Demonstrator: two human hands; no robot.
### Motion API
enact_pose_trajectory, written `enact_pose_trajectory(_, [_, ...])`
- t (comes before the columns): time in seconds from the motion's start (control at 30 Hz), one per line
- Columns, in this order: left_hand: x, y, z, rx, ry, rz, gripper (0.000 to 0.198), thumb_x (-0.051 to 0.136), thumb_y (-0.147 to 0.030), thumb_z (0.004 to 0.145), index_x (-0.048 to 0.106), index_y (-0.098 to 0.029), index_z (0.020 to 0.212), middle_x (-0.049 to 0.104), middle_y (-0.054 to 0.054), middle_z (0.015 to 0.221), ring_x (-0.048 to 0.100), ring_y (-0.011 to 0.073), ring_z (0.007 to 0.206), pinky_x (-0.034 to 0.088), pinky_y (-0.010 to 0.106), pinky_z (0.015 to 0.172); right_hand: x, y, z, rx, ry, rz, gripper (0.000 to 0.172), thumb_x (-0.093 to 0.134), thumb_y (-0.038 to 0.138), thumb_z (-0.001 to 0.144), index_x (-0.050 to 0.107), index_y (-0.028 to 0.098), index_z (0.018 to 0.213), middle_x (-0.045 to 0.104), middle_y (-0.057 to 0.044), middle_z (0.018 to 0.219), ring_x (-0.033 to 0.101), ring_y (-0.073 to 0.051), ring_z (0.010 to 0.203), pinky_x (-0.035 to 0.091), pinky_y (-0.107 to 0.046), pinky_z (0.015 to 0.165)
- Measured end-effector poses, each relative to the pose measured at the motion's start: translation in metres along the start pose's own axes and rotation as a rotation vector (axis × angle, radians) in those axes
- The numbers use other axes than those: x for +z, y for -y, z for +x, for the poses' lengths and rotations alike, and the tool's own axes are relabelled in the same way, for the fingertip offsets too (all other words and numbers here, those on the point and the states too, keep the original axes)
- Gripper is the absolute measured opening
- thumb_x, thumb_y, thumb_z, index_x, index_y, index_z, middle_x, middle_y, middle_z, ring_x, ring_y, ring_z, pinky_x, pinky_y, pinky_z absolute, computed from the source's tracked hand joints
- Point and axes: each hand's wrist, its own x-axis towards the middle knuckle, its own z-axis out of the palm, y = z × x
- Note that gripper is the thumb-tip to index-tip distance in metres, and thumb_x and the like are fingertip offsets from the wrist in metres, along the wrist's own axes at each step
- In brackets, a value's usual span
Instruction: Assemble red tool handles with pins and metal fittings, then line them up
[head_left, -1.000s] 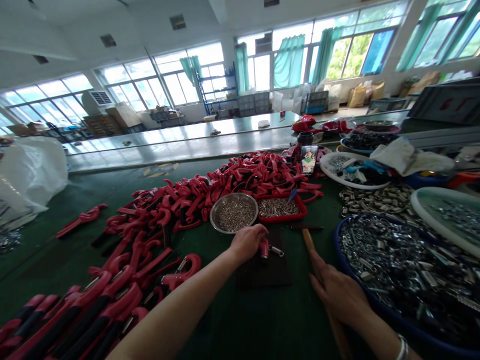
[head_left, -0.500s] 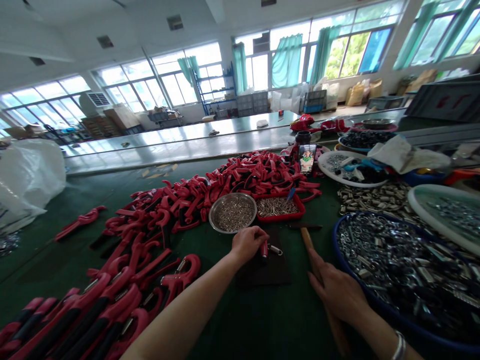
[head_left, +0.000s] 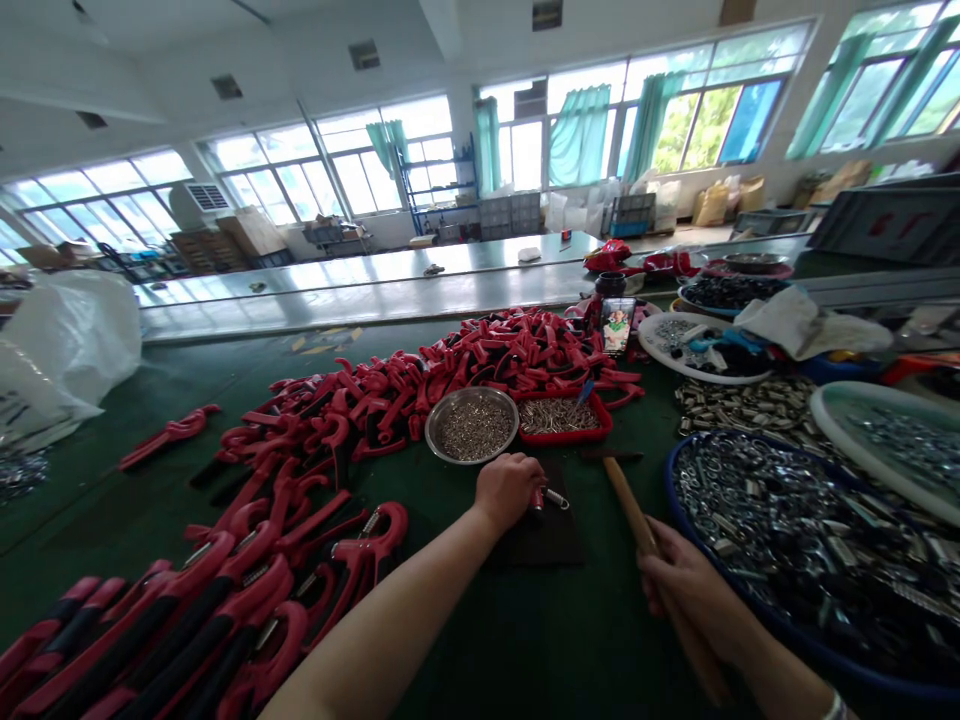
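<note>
My left hand (head_left: 506, 492) is shut around a small red handle piece (head_left: 537, 498), and a short steel spring (head_left: 556, 498) sticks out past it. Both rest on a dark rubber mat (head_left: 544, 535). My right hand (head_left: 694, 590) grips the wooden handle of a hammer (head_left: 634, 510), whose dark head lies flat on the green table near the mat. Left of my forearm lies a big heap of red-and-black spring grip tools (head_left: 255, 570). A steel bowl of small pins (head_left: 472, 428) and a red tray of pins (head_left: 562, 415) sit just beyond my left hand.
A blue-rimmed basin of steel parts (head_left: 780, 550) sits close to my right hand. Loose metal sleeves (head_left: 739, 405), a white tray (head_left: 889, 440) and a phone (head_left: 617, 325) lie farther off. A white sack (head_left: 67, 360) stands at left, with a long metal bench (head_left: 367, 290) beyond.
My right hand has shifted right, tilting the hammer handle farther over. My left hand and the red piece sit slightly farther right, and the view has turned a little.
</note>
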Motion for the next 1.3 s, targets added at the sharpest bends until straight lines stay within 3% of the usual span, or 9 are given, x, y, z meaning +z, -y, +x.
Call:
enact_pose_trajectory(0.1, [0.001, 0.001, -0.001, -0.025, -0.016, -0.042, 0.018, 0.053, -0.036, 0.082, 0.065, -0.023, 0.082, 0.063, 0.002, 0.088, 0.053, 0.0169, 0.086, 0.039, 0.028, 0.076, 0.001, -0.005, -0.008, 0.034, 0.081, 0.24, 0.069, 0.042, 0.035, 0.078, 0.017, 0.006, 0.136, 0.052, 0.004, 0.053, 0.051, -0.015, 0.042, 0.044, -0.026, 0.038])
enact_pose_trajectory(0.23, [-0.003, 0.005, -0.007, 0.036, 0.005, -0.085, 0.023, 0.05, -0.04, 0.083, 0.067, -0.024, 0.086, 0.065, 0.002, 0.093, 0.053, 0.0173, 0.089, 0.038, 0.029, 0.079, -0.001, -0.011, -0.023, -0.085, 0.086, 0.14, 0.072, 0.043, 0.04, 0.082, 0.011, 0.012, 0.139, 0.05, 0.006, 0.054, 0.05, -0.013, 0.041, 0.043, -0.024, 0.037])
enact_pose_trajectory(0.37, [-0.01, 0.014, -0.023, 0.096, -0.009, -0.122, 0.054, 0.053, -0.058, 0.073, 0.057, -0.022, 0.112, 0.06, 0.005, 0.111, 0.05, 0.0206, 0.102, 0.036, 0.032, 0.089, -0.002, -0.004, -0.034, -0.359, 0.014, -0.142, 0.061, 0.041, 0.039, 0.084, 0.026, 0.014, 0.137, 0.063, -0.009, 0.087, 0.062, -0.02, 0.076, 0.054, -0.033, 0.064])
enact_pose_trajectory(0.47, [-0.008, 0.019, -0.035, 0.056, 0.017, -0.119, 0.077, 0.063, -0.067, 0.054, 0.055, -0.019, 0.114, 0.058, 0.008, 0.112, 0.048, 0.025, 0.105, 0.036, 0.035, 0.091, 0.001, 0.002, -0.033, -0.581, -0.021, -0.346, 0.052, 0.038, 0.029, 0.085, 0.034, 0.016, 0.135, 0.054, -0.014, 0.119, 0.054, -0.024, 0.104, 0.045, -0.038, 0.088])
enact_pose_trajectory(0.63, [0.003, 0.017, -0.039, -0.065, -0.055, -0.143, 0.064, 0.068, -0.06, 0.052, 0.06, -0.022, 0.102, 0.059, 0.006, 0.106, 0.049, 0.0255, 0.099, 0.037, 0.036, 0.088, -0.002, 0.021, -0.03, -0.621, 0.079, -0.539, 0.052, 0.03, 0.02, 0.086, 0.029, 0.018, 0.138, 0.057, -0.012, 0.116, 0.06, -0.021, 0.095, 0.049, -0.033, 0.081])
enact_pose_trajectory(0.77, [0.004, 0.017, -0.035, -0.068, -0.037, -0.145, 0.062, 0.07, -0.061, 0.048, 0.061, -0.023, 0.097, 0.059, 0.005, 0.1, 0.05, 0.0251, 0.096, 0.036, 0.036, 0.087, -0.005, 0.033, -0.037, -0.696, -0.072, -0.534, 0.051, 0.033, 0.028, 0.086, 0.032, 0.02, 0.137, 0.052, -0.011, 0.125, 0.055, -0.023, 0.104, 0.046, -0.035, 0.087])
enact_pose_trajectory(1.07, [0.004, 0.018, -0.033, -0.076, -0.024, -0.063, 0.066, 0.067, -0.066, 0.047, 0.059, -0.022, 0.096, 0.058, 0.006, 0.098, 0.05, 0.026, 0.094, 0.037, 0.037, 0.083, -0.001, 0.02, -0.042, -0.537, 0.067, -0.337, 0.052, 0.041, 0.032, 0.084, 0.037, 0.018, 0.134, 0.06, -0.009, 0.113, 0.059, -0.022, 0.099, 0.049, -0.03, 0.082])
enact_pose_trajectory(1.2, [-0.003, 0.01, -0.032, -0.102, 0.018, -0.017, 0.063, 0.068, -0.062, 0.049, 0.055, -0.02, 0.094, 0.058, 0.007, 0.096, 0.052, 0.0262, 0.09, 0.039, 0.037, 0.078, -0.008, 0.011, -0.043, -0.221, 0.05, -0.157, 0.066, 0.038, 0.047, 0.084, 0.02, 0.017, 0.14, 0.06, 0.002, 0.054, 0.057, -0.017, 0.045, 0.048, -0.026, 0.041])
enact_pose_trajectory(1.3, [-0.009, 0.004, -0.035, -0.209, 0.016, -0.167, 0.06, 0.064, -0.062, 0.055, 0.05, -0.019, 0.095, 0.06, 0.005, 0.088, 0.056, 0.0221, 0.08, 0.042, 0.033, 0.07, -0.015, -0.012, -0.031, -0.117, -0.054, -0.202, 0.071, 0.036, 0.051, 0.081, 0.025, 0.01, 0.138, 0.057, 0.001, 0.048, 0.056, -0.02, 0.043, 0.047, -0.03, 0.042])
